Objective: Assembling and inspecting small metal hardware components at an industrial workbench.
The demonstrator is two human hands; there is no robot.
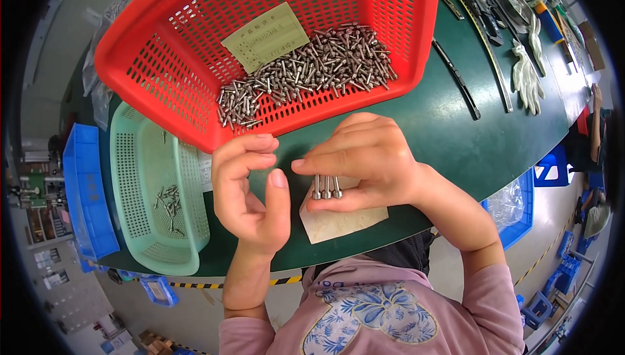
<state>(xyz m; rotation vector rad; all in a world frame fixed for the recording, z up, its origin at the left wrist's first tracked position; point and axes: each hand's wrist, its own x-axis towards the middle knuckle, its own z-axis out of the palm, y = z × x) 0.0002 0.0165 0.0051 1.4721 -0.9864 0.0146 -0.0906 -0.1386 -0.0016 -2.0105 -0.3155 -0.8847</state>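
My right hand (374, 159) is closed on a row of three metal screws (327, 192), their thicker heads pointing toward me and their shanks running under the fingers. My left hand (250, 198) is held up beside it, fingers curved and apart from the thumb, with nothing visible in it. A small gap separates the two hands. Under the right hand lies a beige sheet of paper (351, 226) near the table edge. Beyond both hands a red perforated basket (260, 115) holds a heap of similar screws (312, 65) and a pale green written slip (265, 37).
Left of my hands stands a light green basket (146, 257) with a few screws inside, then a blue bin (89, 192). On the green table (449, 140) at the right lie a dark rod-like tool (456, 78) and white gloves (526, 78). Blue crates stand on the floor.
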